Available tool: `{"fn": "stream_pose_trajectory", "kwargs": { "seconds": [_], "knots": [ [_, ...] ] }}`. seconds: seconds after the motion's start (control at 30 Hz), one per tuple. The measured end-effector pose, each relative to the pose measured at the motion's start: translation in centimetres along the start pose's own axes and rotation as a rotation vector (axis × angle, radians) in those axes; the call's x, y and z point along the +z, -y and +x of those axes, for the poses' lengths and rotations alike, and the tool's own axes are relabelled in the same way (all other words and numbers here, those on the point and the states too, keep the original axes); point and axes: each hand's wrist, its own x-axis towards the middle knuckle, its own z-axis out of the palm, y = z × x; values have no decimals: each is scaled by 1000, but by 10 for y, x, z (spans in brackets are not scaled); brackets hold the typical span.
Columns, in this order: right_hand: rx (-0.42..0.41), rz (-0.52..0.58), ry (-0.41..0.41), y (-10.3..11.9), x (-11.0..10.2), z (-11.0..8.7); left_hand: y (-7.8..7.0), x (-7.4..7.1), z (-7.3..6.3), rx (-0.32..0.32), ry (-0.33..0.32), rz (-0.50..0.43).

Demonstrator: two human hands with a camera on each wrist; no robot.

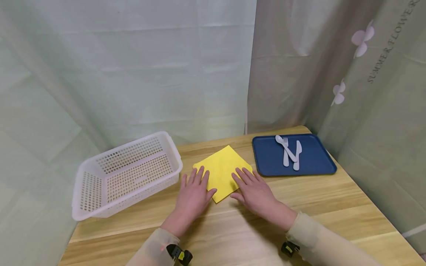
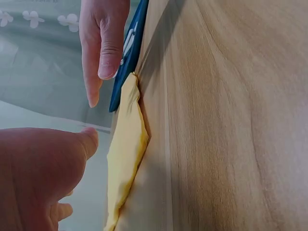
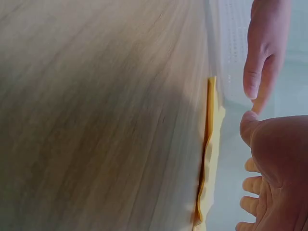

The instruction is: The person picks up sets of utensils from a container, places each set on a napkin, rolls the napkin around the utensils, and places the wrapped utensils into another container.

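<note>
At the middle of a wood-grain tabletop [image 1: 233, 231], a folded yellow cloth [image 1: 222, 173] lies nearly flat, turned like a diamond with one corner towards the person and the opposite corner pointing away. The person's left hand [image 1: 194, 197] is over the cloth's left side and the right hand [image 1: 257, 191] over its right side, palms down. Both sets of fingers are extended and a little spread, gripping nothing. The wrist views show the thumbs apart from the cloth; whether any fingertip brushes it cannot be told. With no grip on it, the cloth appears to rest by its own weight, and the mirrored hands seem placed to reach both sides equally.

Left of the cloth stands a white perforated plastic basket [image 1: 146, 194], its open top facing up. Right of the cloth and slightly farther back is a dark blue tray [image 1: 316, 155] holding a white spoon [image 1: 288, 150], fork [image 1: 286, 159] and knife [image 1: 297, 159]; the spoon slants across the fork. The tray's raised rim probably keeps the cutlery from sliding off. With basket and tray on opposite sides, the cloth is likely easy for both hands to reach.
</note>
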Motion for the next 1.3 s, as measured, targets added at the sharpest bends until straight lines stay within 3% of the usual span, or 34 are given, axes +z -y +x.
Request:
{"fn": "stream_pose_trajectory", "kwargs": {
  "seconds": [1.3],
  "knots": [
    [61, 4, 122, -7, 5, 8, 0, 11, 16, 35, 192, 3]
  ]
}}
